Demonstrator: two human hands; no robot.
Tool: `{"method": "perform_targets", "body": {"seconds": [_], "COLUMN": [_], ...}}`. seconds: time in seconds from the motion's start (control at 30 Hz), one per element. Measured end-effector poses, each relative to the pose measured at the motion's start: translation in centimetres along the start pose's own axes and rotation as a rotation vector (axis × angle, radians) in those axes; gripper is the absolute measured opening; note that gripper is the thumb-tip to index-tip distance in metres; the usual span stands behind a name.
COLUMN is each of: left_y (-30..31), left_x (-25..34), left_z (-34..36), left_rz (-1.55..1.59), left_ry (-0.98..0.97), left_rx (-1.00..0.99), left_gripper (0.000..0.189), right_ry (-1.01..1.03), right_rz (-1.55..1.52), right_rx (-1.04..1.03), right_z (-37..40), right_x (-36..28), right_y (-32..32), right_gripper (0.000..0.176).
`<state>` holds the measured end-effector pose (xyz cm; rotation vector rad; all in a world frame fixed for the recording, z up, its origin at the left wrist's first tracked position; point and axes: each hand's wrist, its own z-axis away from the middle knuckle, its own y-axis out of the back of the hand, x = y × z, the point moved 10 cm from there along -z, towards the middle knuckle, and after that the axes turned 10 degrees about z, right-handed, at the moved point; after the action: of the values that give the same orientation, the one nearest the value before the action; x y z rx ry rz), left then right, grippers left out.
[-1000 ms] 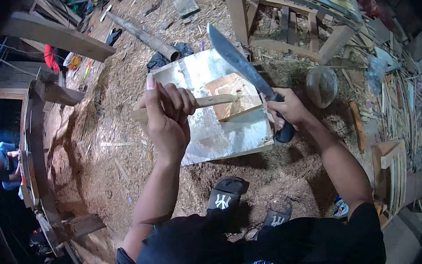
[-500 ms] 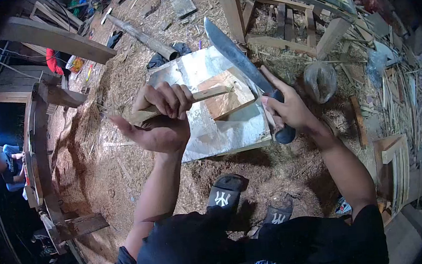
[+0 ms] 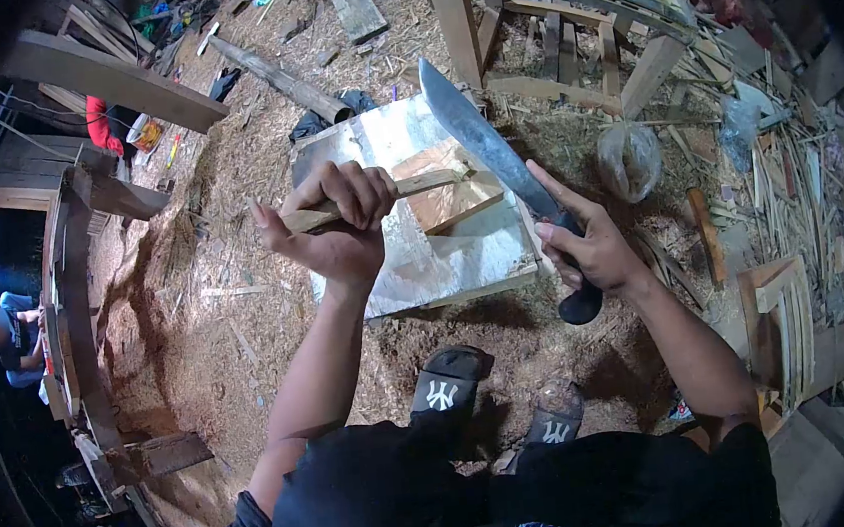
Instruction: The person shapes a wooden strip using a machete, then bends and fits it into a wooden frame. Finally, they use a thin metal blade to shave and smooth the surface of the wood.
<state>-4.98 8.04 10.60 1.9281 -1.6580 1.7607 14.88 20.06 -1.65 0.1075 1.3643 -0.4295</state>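
Note:
Fingers of my left hand [image 3: 340, 220] are wrapped round a thin wooden stick [image 3: 425, 182], its right end over a square wood block [image 3: 462, 206]. That block lies on a pale worn board [image 3: 398, 276] on the ground. My right hand [image 3: 591, 244] grips the dark handle of a machete [image 3: 489, 144]. The long blade slants up and to the left, its edge beside the right end of the stick. Whether blade and stick touch, I cannot tell.
Sawdust and shavings [image 3: 244, 299] cover the ground. A wooden frame [image 3: 558, 91] stands at the upper right, near a plastic bag [image 3: 631, 161]. Heavy beams [image 3: 125, 84] run along the left. Another person [image 3: 17, 334] is at the far left.
The machete's handle has moved down and right with my right hand. My left hand has turned slightly, and the stick lies a little more level. The view has shifted slightly.

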Motion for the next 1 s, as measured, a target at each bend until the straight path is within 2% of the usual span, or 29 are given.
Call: {"method": "perform_targets", "body": {"seconds": [0.07,0.1,0.17,0.2,0.27,0.33,0.4,0.43,0.47,0.53,0.57,0.6,0.67,0.7,0.73,0.8,0.83,0.9,0.93,1.0], "left_y": [0.0,0.1,0.3,0.2,0.2,0.1,0.5,0.5,0.5,0.6,0.8,0.9,1.0,1.1,1.0,1.4,1.2,1.1,0.9,0.9], "left_x": [-0.1,-0.3,-0.8,-0.8,-1.0,-1.0,-0.8,-0.8,-0.7,-0.6,-0.5,-0.4,-0.5,-0.5,-0.6,-0.6,-0.7,-0.6,-0.6,-0.5], "left_z": [0.2,0.4,0.6,0.6,0.6,0.4,0.4,0.4,0.5,0.6,0.5,0.5,0.7,0.6,0.7,0.6,0.5,0.5,0.6,0.8], "left_rz": [0.027,0.046,0.069,0.091,0.09,0.086,0.076,0.074,0.062,0.048,0.044,0.041,0.039,0.042,0.046,0.088,0.109,0.078,0.044,0.054], "left_ry": [-0.039,-0.022,-0.039,-0.055,-0.051,-0.048,-0.069,-0.065,-0.08,-0.092,-0.099,-0.107,-0.121,-0.139,-0.136,-0.15,-0.131,-0.133,-0.134,-0.142], "left_rx": [-0.036,0.018,0.024,0.03,0.056,0.079,0.141,0.14,0.13,0.125,0.133,0.139,0.168,0.195,0.189,0.201,0.151,0.14,0.133,0.155], "left_gripper": [0.091,0.094,0.094,0.094,0.094,0.094,0.093,0.093,0.093,0.092,0.09,0.087,0.087,0.087,0.087,0.087,0.088,0.087,0.087,0.087], "right_ry": [0.066,0.067,0.109,0.108,0.431,0.435,0.52,0.625,0.621,0.758,0.904,0.901,0.492,0.324,0.322,0.219,0.214,0.444,0.442,0.784], "right_rz": [0.195,0.197,0.518,0.519,0.726,0.731,0.717,0.741,0.737,0.804,0.739,0.738,0.955,1.151,1.152,0.9,0.898,0.894,0.896,0.746], "right_rx": [0.061,0.06,0.105,0.108,0.182,0.205,0.26,0.309,0.309,0.459,0.528,0.527,0.295,0.255,0.263,0.237,0.236,0.393,0.387,0.593], "right_z": [0.1,0.2,0.6,0.6,1.2,1.2,1.8,2.4,2.5,3.9,4.6,4.4,1.5,1.0,1.1,0.7,0.9,1.9,1.9,4.7], "right_x": [-0.5,-0.5,-1.2,-0.8,-2.7,-2.9,-4.6,-6.2,-6.8,-9.2,-9.8,-8.5,-2.4,-1.2,-1.5,-1.6,-1.8,-5.2,-5.9,-10.0], "right_y": [0.3,0.2,-0.1,-0.4,-1.6,-2.4,-2.6,-2.8,-2.9,-2.5,-2.7,-2.7,-3.6,-3.7,-3.7,-2.9,-3.1,-2.9,-3.0,-2.7], "right_gripper": [0.067,0.067,0.063,0.063,0.061,0.061,0.06,0.059,0.059,0.06,0.06,0.06,0.061,0.062,0.062,0.06,0.06,0.058,0.058,0.057]}}
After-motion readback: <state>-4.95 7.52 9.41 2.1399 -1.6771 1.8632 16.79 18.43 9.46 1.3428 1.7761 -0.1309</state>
